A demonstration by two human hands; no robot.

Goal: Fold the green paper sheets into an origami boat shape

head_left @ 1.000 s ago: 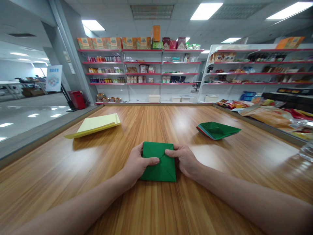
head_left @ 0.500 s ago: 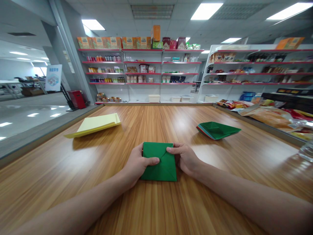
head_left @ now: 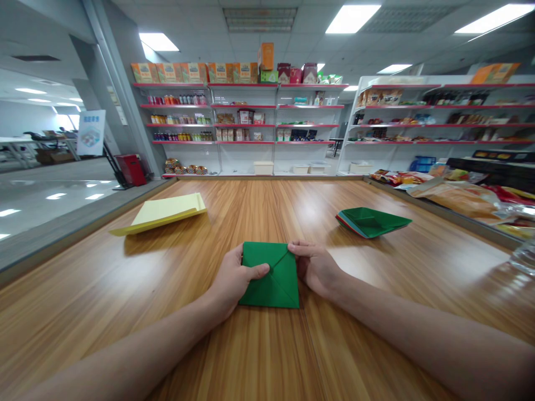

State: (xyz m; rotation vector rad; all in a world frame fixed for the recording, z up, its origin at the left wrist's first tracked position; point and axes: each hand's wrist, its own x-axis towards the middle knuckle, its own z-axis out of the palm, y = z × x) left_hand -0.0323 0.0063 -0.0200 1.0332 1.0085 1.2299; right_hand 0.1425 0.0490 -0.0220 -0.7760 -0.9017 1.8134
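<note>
A green folded paper square (head_left: 273, 287) is held between my hands just over the table, its folded flaps meeting near the middle. My left hand (head_left: 236, 278) grips its left side, the thumb pressed on top close to the centre and the other fingers hidden beneath. At the upper right corner, my right hand (head_left: 315, 264) pinches the paper between thumb and index finger. The right hand's remaining fingers curl beside the right edge.
Yellow paper sheets (head_left: 167, 214) lie at the left of the wooden table (head_left: 259, 206). A stack of folded coloured paper, green on top (head_left: 371, 221), rests at the right. Snack packets (head_left: 463, 200) and a clear plastic object (head_left: 524, 257) are along the right edge. Stocked shelves (head_left: 244, 142) stand behind.
My right thumb has slid up and outward along the flap to the paper's upper right corner. The paper and my left hand have shifted slightly left.
</note>
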